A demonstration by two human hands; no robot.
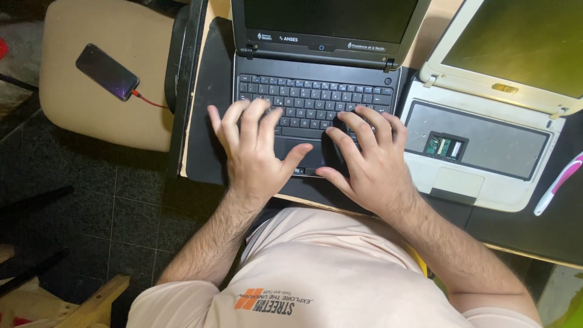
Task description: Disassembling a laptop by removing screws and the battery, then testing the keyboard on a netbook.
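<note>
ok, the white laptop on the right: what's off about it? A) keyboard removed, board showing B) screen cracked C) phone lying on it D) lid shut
A: the white laptop has a bare grey panel with an exposed board where the keys would be; the phone lies on a chair, and both hands are on the black laptop.

My table (195,91) carries a black mat (209,109). On the mat sit a black laptop (316,91) in front of me and a white laptop (486,146) just beside it, with a pink-and-white pen (555,185) near the edge.
</note>
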